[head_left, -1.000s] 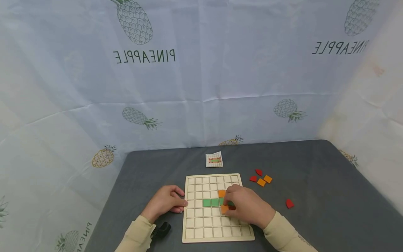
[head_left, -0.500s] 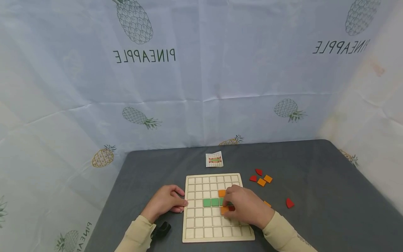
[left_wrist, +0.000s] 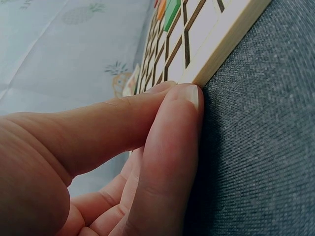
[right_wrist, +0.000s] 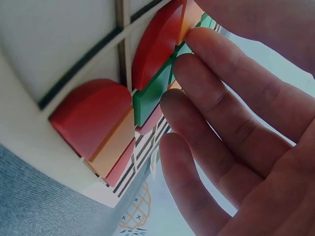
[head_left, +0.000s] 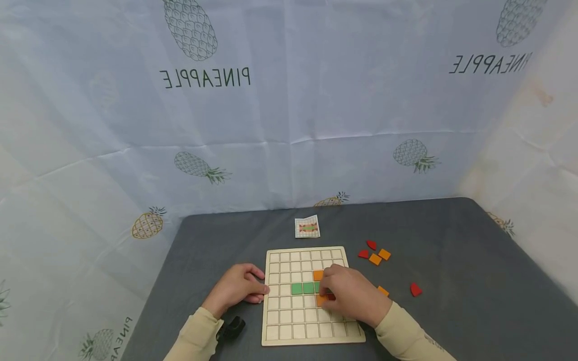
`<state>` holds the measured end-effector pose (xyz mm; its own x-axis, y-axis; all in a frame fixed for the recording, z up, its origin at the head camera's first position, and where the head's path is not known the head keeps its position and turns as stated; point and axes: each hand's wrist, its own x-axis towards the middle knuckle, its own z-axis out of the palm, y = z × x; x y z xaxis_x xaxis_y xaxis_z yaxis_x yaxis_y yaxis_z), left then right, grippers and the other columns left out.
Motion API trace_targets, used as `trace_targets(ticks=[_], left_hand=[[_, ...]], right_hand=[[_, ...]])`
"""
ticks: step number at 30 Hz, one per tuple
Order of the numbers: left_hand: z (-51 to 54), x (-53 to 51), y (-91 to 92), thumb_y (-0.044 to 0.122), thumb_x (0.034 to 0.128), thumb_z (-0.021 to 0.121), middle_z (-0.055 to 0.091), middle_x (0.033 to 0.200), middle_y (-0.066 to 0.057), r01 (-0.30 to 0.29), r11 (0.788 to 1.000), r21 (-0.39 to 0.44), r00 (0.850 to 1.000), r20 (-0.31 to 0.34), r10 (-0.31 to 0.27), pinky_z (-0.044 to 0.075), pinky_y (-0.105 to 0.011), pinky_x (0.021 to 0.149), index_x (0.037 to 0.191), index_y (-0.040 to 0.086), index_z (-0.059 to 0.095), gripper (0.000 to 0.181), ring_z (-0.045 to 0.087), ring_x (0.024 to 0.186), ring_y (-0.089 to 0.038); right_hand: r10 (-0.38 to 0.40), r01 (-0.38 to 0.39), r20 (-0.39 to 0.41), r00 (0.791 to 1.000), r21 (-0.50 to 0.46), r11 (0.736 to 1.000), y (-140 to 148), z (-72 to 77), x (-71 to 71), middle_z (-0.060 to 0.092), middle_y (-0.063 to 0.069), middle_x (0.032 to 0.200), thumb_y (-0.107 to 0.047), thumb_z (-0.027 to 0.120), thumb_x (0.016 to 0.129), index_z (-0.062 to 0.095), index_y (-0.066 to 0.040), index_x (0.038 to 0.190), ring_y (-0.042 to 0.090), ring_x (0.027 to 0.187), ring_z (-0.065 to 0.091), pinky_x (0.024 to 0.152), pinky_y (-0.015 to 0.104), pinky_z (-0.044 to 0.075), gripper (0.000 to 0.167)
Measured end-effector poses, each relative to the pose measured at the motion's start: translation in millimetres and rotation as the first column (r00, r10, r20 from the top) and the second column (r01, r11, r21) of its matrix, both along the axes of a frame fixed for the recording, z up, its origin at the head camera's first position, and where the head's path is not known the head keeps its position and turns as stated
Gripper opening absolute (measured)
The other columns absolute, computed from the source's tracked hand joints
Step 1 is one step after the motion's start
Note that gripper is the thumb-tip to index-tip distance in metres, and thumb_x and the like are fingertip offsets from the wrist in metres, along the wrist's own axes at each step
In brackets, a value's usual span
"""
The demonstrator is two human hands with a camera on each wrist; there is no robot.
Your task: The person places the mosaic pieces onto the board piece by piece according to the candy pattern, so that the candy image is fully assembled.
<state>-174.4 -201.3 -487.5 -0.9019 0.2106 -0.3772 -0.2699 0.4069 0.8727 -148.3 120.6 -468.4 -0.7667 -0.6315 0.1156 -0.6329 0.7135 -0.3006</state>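
Best to brace pale wooden gridded board (head_left: pixel 298 318), edge-pinched in left grip (head_left: pixel 238 287), and seat evenly nearer square orange tile (head_left: pixel 321 301), set in board at right grip (head_left: pixel 352 292), with closure impossible to tell.

Grid board (head_left: pixel 292 317) on tabletop (head_left: pixel 469 281), card (head_left: pixel 307 227) behind it, loose tiles (head_left: pixel 375 259) right, left hand (head_left: pixel 239 286) at left edge, right hand (head_left: pixel 354 293) over right side.

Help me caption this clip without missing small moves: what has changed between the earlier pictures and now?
The right hand has shifted slightly left, and an orange tile beside its wrist has come into view. No grasp or release shows. The left hand still holds the board by its edge; the picture card and loose red tiles stayed put.
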Motion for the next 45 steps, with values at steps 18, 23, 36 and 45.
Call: trace_targets(ticks=[18,23,36,45], left_hand=[[0.8,-0.3,1.8,0.011,0.0847,0.093,0.075,0.088,-0.014,-0.024,0.999,-0.033,1.000,0.004,0.024,0.069,-0.034,0.066,0.118,-0.002,0.067,0.044,0.077,0.070,-0.015],[0.0,-0.3,0.0,0.012,0.0847,0.093,0.075,0.089,-0.014,-0.029,0.999,-0.034,1.000,0.005,0.029,0.069,-0.035,0.066,0.119,-0.002,0.067,0.045,0.077,0.071,-0.016],[0.7,0.6,0.4,0.011,0.0844,0.093,0.074,0.089,-0.014,-0.028,0.999,-0.046,1.000,0.008,0.028,0.069,-0.035,0.066,0.118,-0.003,0.067,0.045,0.077,0.070,-0.016],[-0.1,-0.2,0.4,0.012,0.0851,0.093,0.075,0.089,-0.014,-0.011,0.999,-0.031,1.000,0.010,0.011,0.069,-0.035,0.067,0.119,-0.003,0.066,0.045,0.077,0.071,-0.016]], right_hand=[[-0.148,0.152,0.059,0.987,-0.084,0.985,34.9,15.6,-17.7,0.068,-0.007,0.095,-0.023,0.090,0.090,0.081,-0.023,0.093,0.007,0.085,0.058,0.066,0.022,0.053,0.009],[-0.279,0.282,0.051,0.959,-0.066,0.957,65.3,22.1,-30.8,0.072,-0.002,0.102,-0.023,0.090,0.090,0.081,-0.016,0.106,0.017,0.093,0.067,0.078,0.034,0.061,0.019],[-0.452,0.466,0.170,0.876,-0.051,0.883,134.7,5.8,-51.0,0.077,0.010,0.112,-0.024,0.084,0.095,0.080,-0.006,0.117,0.030,0.101,0.072,0.088,0.054,0.064,0.028],[-0.515,0.527,0.194,0.835,-0.012,0.849,143.4,-6.9,-55.4,0.078,0.013,0.110,-0.022,0.086,0.092,0.081,-0.003,0.114,0.031,0.099,0.072,0.088,0.055,0.064,0.029]])
